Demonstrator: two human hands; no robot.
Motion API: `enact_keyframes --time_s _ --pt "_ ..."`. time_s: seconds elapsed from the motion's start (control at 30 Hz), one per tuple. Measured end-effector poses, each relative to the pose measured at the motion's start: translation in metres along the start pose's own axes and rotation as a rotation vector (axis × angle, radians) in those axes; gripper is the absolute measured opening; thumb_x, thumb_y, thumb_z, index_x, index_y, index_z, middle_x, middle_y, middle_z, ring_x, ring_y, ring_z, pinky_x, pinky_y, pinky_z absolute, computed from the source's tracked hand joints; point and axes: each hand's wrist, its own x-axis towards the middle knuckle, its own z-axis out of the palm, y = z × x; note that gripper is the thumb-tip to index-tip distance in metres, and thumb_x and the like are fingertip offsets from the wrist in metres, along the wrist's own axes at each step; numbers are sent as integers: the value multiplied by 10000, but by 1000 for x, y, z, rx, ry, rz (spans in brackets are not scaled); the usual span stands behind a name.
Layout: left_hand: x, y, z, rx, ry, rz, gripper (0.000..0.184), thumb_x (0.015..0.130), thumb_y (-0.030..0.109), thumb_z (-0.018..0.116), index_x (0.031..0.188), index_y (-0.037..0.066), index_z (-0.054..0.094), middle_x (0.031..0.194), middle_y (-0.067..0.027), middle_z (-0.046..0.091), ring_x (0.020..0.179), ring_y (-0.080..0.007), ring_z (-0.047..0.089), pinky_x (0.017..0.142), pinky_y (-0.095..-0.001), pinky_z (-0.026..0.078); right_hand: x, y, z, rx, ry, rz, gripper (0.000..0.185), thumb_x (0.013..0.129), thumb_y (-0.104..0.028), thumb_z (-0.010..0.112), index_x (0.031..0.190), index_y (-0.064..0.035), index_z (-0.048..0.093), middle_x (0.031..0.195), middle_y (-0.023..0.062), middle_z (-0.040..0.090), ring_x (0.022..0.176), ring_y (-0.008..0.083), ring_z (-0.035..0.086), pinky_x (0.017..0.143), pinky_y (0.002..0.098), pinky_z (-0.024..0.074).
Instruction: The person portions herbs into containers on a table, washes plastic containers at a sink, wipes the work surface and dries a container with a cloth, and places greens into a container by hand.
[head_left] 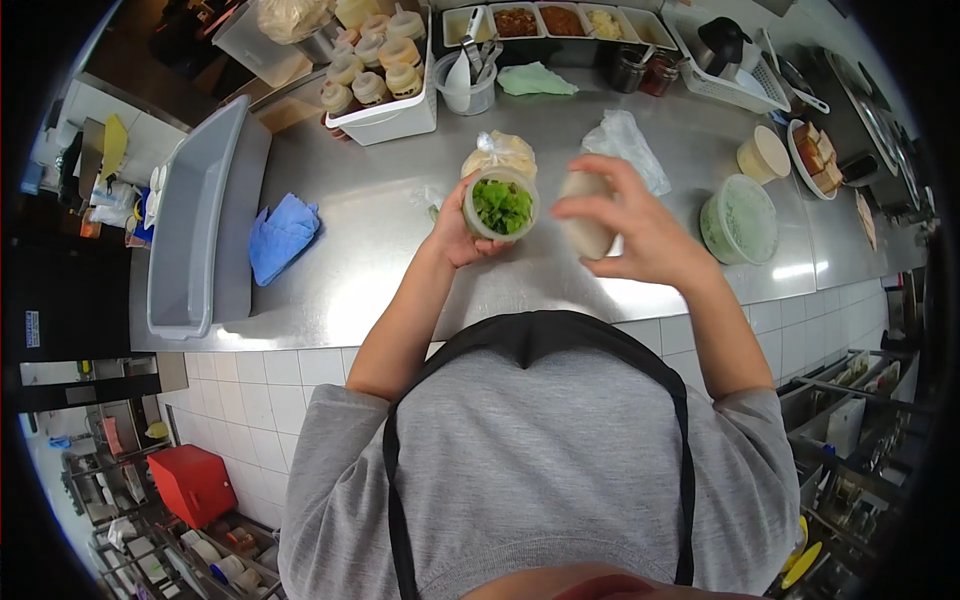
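Observation:
My left hand (460, 232) is wrapped round a small round tub of green leaves (502, 207), which is uncovered and faces up. To its right, my right hand (625, 215) grips a pale round lid or tub (588, 215), smeared by motion, between thumb and fingers. The two held items are apart. Just beyond the leaf tub sits a clear tied bag (500, 153) with yellowish contents. A crumpled clear plastic bag (630, 150) lies behind my right hand.
A grey bin (200, 215) and blue cloth (283, 238) are at the left. Behind stand a white crate of bottles (385, 120), a utensil tub (465, 95), a green cloth (537, 79) and dark jars (628, 70). At the right are a large tub (738, 220) and a paper cup (763, 155).

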Motion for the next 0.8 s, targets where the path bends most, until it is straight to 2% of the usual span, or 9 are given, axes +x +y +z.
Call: enact_keyframes --time_s 0.13,0.17,0.27,0.37,0.4,0.47,0.57,0.67,0.8 --pt "-6 -4 24 -195 31 140 602 864 570 335 1217 108 490 996 -132 602 604 -216 609 332 -224 423 -39 48 35 450 247 404 689 578 -222 823 1114 -112 404 1258 157 397 1161 324 425 980 413 373" --pt "3 -7 -2 -249 -222 142 625 869 557 349 1239 71 480 1145 -157 548 988 -307 578 712 -427 543 -50 63 56 606 378 534 713 591 -249 830 1096 -83 355 1272 163 398 1166 308 431 986 410 368" --pt "-1 -8 26 -263 -13 147 632 872 555 350 1257 66 466 1135 -147 553 1002 -288 577 722 -397 545 -76 89 109 617 425 631 754 597 -280 838 1082 -78 298 1297 187 392 1158 296 447 992 411 363" --pt "1 -9 26 -196 -31 154 637 875 553 343 1273 68 453 1133 -140 551 1021 -265 569 766 -381 533 -78 84 114 337 281 646 724 616 -307 814 1128 -71 359 1319 179 403 1224 336 375 1015 420 322" --pt "2 -10 25 -196 -29 149 637 875 553 343 1273 68 453 1133 -140 551 1021 -265 569 766 -381 533 -73 79 108 194 212 626 695 629 -321 800 1133 -67 394 1326 167 406 1244 347 347 1025 425 303" --pt "5 -13 21 -51 54 136 613 866 583 327 1216 110 498 1084 -75 603 828 -195 639 458 -268 479 -49 62 90 183 341 563 618 634 -328 788 1092 -76 458 1332 150 407 1263 347 317 1033 432 283" --pt "8 -15 8 -94 -210 91 601 865 593 325 1202 130 508 1039 -61 613 766 -184 633 426 -250 443 -5 32 56 104 424 357 462 637 -323 772 974 -94 555 1349 116 400 1287 342 280 1040 446 261" --pt "4 -20 33 -20 112 107 595 862 604 323 1184 143 518 994 -56 616 688 -172 617 380 -220 387 25 6 46 -5 319 232 329 646 -290 759 855 -100 592 1359 89 396 1297 338 264 1039 460 251" --pt "8 -29 20 -83 -34 104 602 859 614 319 1177 143 519 973 -52 615 670 -180 612 384 -227 397 29 13 60 -139 151 268 221 698 -233 723 795 -83 593 1351 69 415 1303 340 257 1036 458 253"
